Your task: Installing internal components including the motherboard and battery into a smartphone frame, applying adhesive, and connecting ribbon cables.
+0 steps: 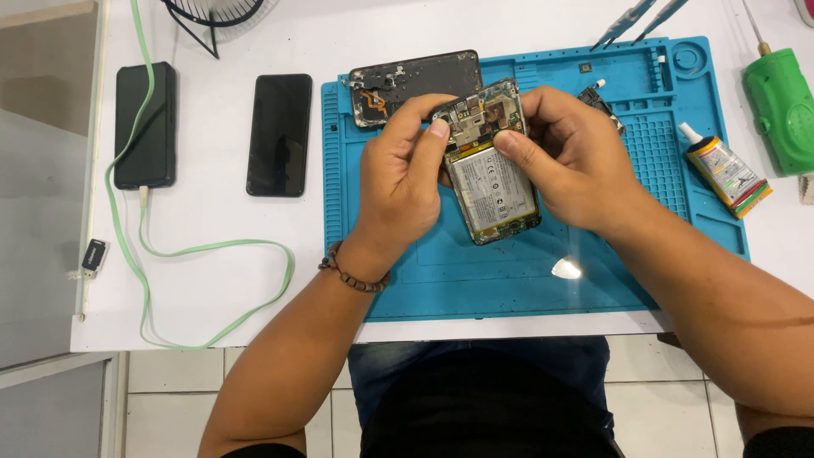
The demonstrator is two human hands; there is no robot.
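Observation:
An opened phone [490, 174] with its back removed shows a silver battery and a circuit board at the top. My left hand [400, 182] grips its left edge, thumb and fingertips on the board area. My right hand [570, 161] holds its right side, with the thumb pressed on the board just above the battery. The phone is tilted over the blue work mat [526, 280]. A dark inner frame or back cover [407, 85] with an orange flex lies on the mat behind my hands.
A black phone [279, 134] lies left of the mat. A black power bank [146, 124] with a green cable [203, 250] sits further left. A glue tube [726, 174], green tool [782, 106], tweezers [632, 21] and pale pick [566, 269] are around.

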